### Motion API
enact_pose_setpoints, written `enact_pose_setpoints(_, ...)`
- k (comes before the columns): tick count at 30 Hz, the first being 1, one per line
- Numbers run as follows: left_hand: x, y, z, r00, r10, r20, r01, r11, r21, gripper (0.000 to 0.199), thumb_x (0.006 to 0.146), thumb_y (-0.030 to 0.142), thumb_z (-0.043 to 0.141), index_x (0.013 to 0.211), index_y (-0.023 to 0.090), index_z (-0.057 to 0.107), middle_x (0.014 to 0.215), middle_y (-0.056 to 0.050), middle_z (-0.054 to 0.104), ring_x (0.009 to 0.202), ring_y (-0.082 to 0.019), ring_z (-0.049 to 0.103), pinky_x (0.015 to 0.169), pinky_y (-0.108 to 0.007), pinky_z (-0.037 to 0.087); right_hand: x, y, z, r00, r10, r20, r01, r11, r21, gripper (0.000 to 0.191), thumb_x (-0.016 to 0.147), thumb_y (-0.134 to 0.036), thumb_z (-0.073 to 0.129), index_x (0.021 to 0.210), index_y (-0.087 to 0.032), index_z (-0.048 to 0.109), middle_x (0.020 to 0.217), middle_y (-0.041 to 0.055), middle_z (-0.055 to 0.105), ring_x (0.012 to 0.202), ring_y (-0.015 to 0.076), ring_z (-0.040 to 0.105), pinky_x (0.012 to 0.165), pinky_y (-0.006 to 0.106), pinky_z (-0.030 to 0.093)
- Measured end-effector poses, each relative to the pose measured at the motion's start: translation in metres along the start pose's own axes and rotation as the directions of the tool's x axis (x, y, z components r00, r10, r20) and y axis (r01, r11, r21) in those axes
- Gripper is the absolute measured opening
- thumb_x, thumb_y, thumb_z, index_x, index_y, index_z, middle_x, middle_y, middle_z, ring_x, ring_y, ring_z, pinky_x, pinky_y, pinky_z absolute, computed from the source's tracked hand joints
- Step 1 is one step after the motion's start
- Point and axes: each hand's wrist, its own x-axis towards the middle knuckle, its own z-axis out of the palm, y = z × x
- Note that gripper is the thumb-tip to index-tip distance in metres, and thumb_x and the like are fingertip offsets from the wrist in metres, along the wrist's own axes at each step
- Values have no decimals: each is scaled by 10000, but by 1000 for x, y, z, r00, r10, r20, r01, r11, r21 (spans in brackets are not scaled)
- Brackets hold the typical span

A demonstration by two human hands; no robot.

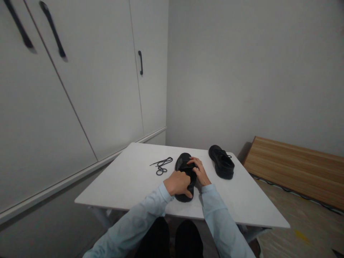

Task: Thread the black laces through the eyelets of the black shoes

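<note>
A black shoe [184, 162] lies in front of me near the front edge of the white table, its toe pointing away. My left hand [178, 183] reaches across its opening, with the fingers curled in and largely hidden and the thumb toward the heel. On the right side of the shoe, my right hand [199, 171] grips the upper with bent fingers around the tongue area. A dark shoelace [162, 165] rests loosely looped on the table to the left of the shoe. Its mate, a second black shoe [221, 163] with a lace in it, stands at the right.
The white table [129, 179] is bounded at the left by white cabinets [107, 89] with black handles. A grey wall [242, 71] rises behind it. To the right, a wood-grain board [292, 168] sits low beside the table.
</note>
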Motion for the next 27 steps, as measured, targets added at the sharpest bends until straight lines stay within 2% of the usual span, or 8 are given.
enact_pose_setpoints(6,-4,4,-5,1000,-11,25,12,998,-54,518,655,517,702,921,72,703,844,-221,696,817,-354,669,673,-399,523,3,-6,-1,996,-53,70,50,998,48,271,663,-148,407,817,-200,623,1115,72,576,1111,246,466,991,404,322)
enact_pose_setpoints(10,-11,0,-14,998,59,15,-56,983,-173,450,698,510,667,864,95,721,810,-187,707,744,-320,672,601,-356,501,4,-5,-2,988,-105,111,95,990,100,335,696,-167,382,925,-200,624,1046,67,590,1061,237,492,967,396,337)
enact_pose_setpoints(13,-21,-13,-27,979,193,-69,-204,901,-383,239,784,399,611,811,194,730,739,-70,720,679,-214,663,607,-278,479,4,-2,-2,985,-121,123,103,985,142,347,765,-206,354,997,-206,612,1048,64,596,1054,234,499,957,400,344)
enact_pose_setpoints(15,-25,-27,-37,966,203,-160,-258,805,-535,196,801,343,588,884,230,725,811,-29,731,730,-177,661,676,-248,477,5,-1,0,990,-99,103,83,985,150,302,810,-232,354,941,-210,626,1044,66,605,1048,230,505,956,400,345)
enact_pose_setpoints(17,-25,-45,-43,957,103,-272,-251,765,-593,239,814,346,549,916,211,717,857,-31,728,770,-175,653,719,-249,471,6,0,2,995,-66,75,55,989,137,246,816,-232,394,858,-213,636,1026,66,616,1032,226,513,953,401,344)
enact_pose_setpoints(20,-14,-82,-35,905,-180,-386,-132,743,-656,317,826,388,489,882,160,702,846,-65,721,780,-177,641,729,-252,472,8,1,4,997,-48,57,40,991,124,197,749,-163,450,788,-215,635,1001,63,630,1009,228,521,940,411,349)
enact_pose_setpoints(24,6,-137,7,764,-527,-372,82,651,-754,286,806,309,465,887,138,679,815,-75,714,722,-164,653,698,-250,490,10,2,5,997,-41,59,33,991,131,254,677,-100,439,777,-221,640,992,56,637,1008,229,520,940,420,352)
enact_pose_setpoints(27,15,-165,45,690,-646,-327,273,650,-709,238,774,201,481,896,154,680,873,-74,715,783,-170,651,758,-263,477,9,3,5,998,-30,56,22,991,130,283,659,-86,433,784,-219,649,996,57,638,1012,228,516,944,422,352)
